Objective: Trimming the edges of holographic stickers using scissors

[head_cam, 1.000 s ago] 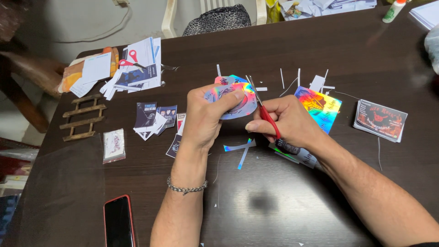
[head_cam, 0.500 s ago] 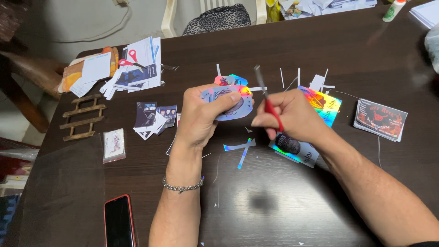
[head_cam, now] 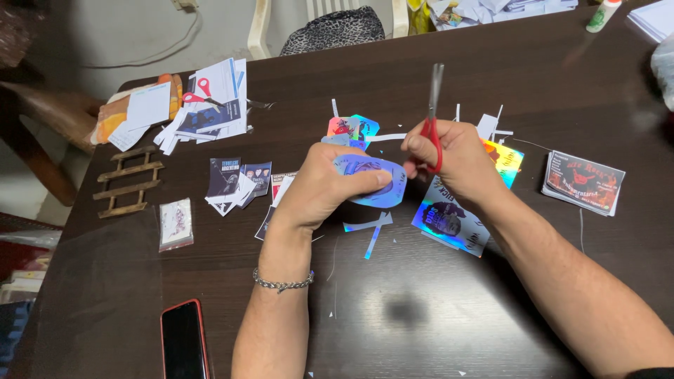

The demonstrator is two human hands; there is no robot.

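The scissors [head_cam: 432, 116], gripped by the right hand [head_cam: 453, 156], have been swung up toward twelve o'clock, apparently clear of the sticker [head_cam: 375, 184] pinched in the left hand [head_cam: 324, 189].

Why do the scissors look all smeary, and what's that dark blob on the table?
Head view: the scissors in the right hand are motion-blurred at the blades; the dark blob on the glossy table is a soft shadow or reflection, cause unclear; the left hand looks sharp.
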